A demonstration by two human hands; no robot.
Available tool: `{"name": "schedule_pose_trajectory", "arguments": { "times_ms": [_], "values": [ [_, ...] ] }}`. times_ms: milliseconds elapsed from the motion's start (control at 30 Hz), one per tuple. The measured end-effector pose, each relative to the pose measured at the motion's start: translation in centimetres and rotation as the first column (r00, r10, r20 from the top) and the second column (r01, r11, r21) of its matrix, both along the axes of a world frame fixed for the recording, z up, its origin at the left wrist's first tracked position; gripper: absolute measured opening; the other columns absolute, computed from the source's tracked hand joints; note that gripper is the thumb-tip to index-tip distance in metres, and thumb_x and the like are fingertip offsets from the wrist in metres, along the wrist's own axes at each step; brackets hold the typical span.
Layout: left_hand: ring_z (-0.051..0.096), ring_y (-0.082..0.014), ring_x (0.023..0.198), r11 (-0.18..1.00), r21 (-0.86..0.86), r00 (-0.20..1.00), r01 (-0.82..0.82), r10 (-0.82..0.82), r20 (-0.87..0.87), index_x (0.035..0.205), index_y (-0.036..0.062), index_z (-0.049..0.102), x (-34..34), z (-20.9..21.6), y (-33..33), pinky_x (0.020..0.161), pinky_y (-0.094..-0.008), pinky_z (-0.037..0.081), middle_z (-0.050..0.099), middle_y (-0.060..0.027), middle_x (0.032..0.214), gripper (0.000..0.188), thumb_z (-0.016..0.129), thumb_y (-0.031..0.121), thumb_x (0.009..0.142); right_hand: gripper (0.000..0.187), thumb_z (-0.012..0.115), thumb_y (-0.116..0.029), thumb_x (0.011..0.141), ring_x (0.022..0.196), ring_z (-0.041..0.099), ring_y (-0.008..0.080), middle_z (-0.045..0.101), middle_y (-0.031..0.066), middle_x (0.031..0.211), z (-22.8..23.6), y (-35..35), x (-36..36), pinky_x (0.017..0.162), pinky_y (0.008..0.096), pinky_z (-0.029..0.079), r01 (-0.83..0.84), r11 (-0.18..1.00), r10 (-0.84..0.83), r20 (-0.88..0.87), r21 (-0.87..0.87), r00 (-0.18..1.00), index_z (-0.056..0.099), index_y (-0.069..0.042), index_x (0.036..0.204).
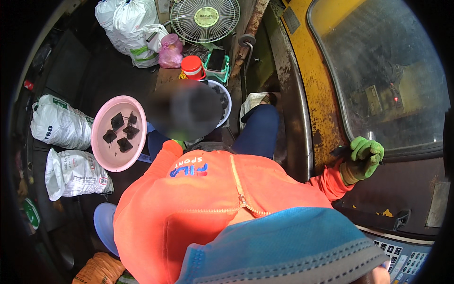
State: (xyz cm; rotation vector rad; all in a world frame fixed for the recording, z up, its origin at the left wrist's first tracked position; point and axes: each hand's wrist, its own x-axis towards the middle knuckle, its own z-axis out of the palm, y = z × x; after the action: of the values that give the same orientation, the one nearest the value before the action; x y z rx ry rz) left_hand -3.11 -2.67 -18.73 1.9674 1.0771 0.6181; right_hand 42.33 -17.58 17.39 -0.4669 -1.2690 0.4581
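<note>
At the right, my right hand [363,160], in a green and tan work glove, is beside the lower edge of the yellow machine door [316,90]. Its fingers are curled closed; a small dark piece [338,151] shows beside them, but what they grip cannot be made out. Of my left hand [179,143] only a bit of green glove shows past the orange sleeve; a blurred patch covers its fingers. Left of it, a pink basin [100,154] holds several black moulded parts [117,121]. Partly behind the blur stands a pale basin [229,104] with dark pieces inside.
A fan [205,19], a red jug [192,67] and a teal basket [222,75] with a phone stand ahead. White sacks [61,122] lie at the left, with a blue basin [105,227] below. A control panel [402,258] sits at the lower right.
</note>
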Motion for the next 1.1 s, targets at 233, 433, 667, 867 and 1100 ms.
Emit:
{"name": "schedule_pose_trajectory", "arguments": {
  "times_ms": [233,433,667,867,1100],
  "values": [
    [0.067,-0.0188,0.086,1.0,0.014,1.0,0.002,-0.002,0.005,0.101,0.0071,0.066,-0.1,0.4,0.0,0.081,-0.0327,0.055,0.07,-0.0053,0.097,0.022,0.074,0.013,0.081,0.014,0.062,-0.017,0.09,0.046,0.044,0.0151,0.049,0.0025,0.062,0.2,-0.2,0.1,0.052,0.0326,0.04,-0.028,1.0,0.028,-0.012,-0.007,1.0,0.064,-0.004,0.094],
    [0.067,-0.0179,0.086,0.984,0.136,0.975,-0.118,0.088,0.206,0.103,0.0073,0.066,0.2,1.9,0.2,0.08,-0.0317,0.054,0.07,-0.0053,0.096,0.026,0.076,0.013,0.08,0.023,0.058,-0.026,0.097,0.048,0.038,0.0116,0.044,0.0002,0.066,-0.5,-0.2,0.5,0.054,0.0301,0.034,0.067,0.998,-0.066,0.097,-0.008,0.993,0.063,-0.005,0.104],
    [0.058,-0.0211,0.119,0.826,-0.56,0.526,0.064,0.449,0.723,0.133,0.0004,0.055,3.3,11.7,3.9,0.103,-0.0313,0.044,0.061,-0.0128,0.128,0.045,0.064,0.009,0.089,0.02,0.056,-0.016,0.096,0.068,0.053,0.0133,0.055,0.0051,0.085,-1.4,5.1,-4.5,0.055,0.0256,0.048,0.221,0.921,-0.236,-0.01,-0.322,0.972,0.064,0.0,0.104],
    [0.061,-0.0205,0.111,0.911,0.271,0.848,-0.311,0.137,0.513,0.135,-0.0018,0.051,8.4,22.3,2.8,0.096,-0.0323,0.049,0.063,-0.0117,0.119,0.078,0.089,0.018,0.069,0.042,0.061,-0.012,0.093,0.084,0.06,0.0085,0.065,0.0087,0.11,-10.2,12.5,-17.6,0.068,0.0216,0.049,-0.129,0.549,0.138,-0.063,-0.826,0.988,0.051,0.001,0.132],
    [0.061,-0.033,0.107,0.762,0.613,0.969,-0.207,0.075,0.234,0.108,0.0118,0.069,7.2,25.0,2.9,0.094,-0.0435,0.046,0.069,-0.005,0.11,0.064,0.086,0.048,0.058,0.031,0.055,-0.025,0.098,0.056,0.053,0.0091,0.064,0.003,0.08,-12.6,13.9,-19.3,0.049,0.0222,0.038,-0.527,0.259,0.34,-0.434,-0.81,0.834,0.061,-0.002,0.118]
  ]
}}
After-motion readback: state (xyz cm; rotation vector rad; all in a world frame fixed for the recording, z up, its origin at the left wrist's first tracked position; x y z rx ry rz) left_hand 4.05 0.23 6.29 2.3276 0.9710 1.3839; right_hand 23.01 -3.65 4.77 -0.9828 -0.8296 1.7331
